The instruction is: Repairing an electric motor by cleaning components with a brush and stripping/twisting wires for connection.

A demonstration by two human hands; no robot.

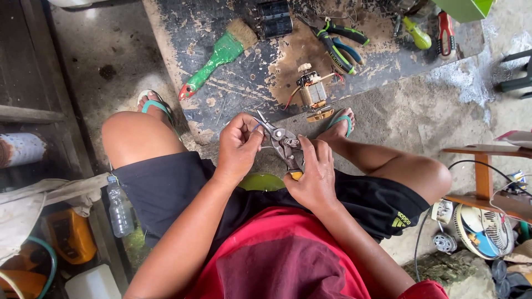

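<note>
I sit on a low green stool (pixel 261 182) with knees apart. My right hand (pixel 315 176) grips the handles of metal snips (pixel 284 143), whose jaws point up and left. My left hand (pixel 238 147) pinches a thin bluish wire (pixel 256 126) at the jaws' tip. On the dark mat (pixel 233 83) just beyond my hands lies a small electric motor armature (pixel 313 91) with copper windings and loose leads.
A green-handled brush (pixel 219 58), pliers with green-and-black grips (pixel 339 44), screwdrivers (pixel 429 33) and a black cylinder (pixel 275 19) lie on the mat. A plastic bottle (pixel 118 207) stands at the left. A small fan (pixel 483 231) and wooden frame (pixel 483 166) sit at the right.
</note>
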